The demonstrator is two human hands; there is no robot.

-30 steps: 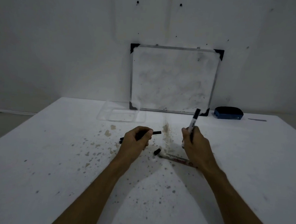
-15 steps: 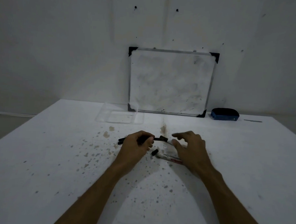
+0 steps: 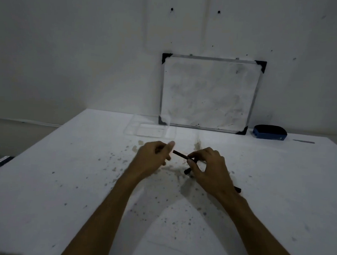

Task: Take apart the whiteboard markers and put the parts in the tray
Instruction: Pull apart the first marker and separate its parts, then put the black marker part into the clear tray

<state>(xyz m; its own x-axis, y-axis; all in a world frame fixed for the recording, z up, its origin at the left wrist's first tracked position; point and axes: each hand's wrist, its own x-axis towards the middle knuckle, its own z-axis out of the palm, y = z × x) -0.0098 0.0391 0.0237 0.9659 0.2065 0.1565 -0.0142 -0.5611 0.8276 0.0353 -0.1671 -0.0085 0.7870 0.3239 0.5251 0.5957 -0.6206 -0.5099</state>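
Marker part [image 3: 181,155], a thin dark rod, sits pinched in the fingers [image 3: 191,161] of the right hand [image 3: 210,168], its free end pointing toward the left hand [image 3: 152,159]. The left hand's fingers are curled closed; what they hold I cannot tell. Just below the right fingers a small black cap [image 3: 187,170] lies on the desk [image 3: 64,170], and another marker [image 3: 237,189] peeks out behind the right wrist. Beyond the fingers lies the clear tray [image 3: 150,128], then a whiteboard [image 3: 208,94] and blue eraser [image 3: 270,132]
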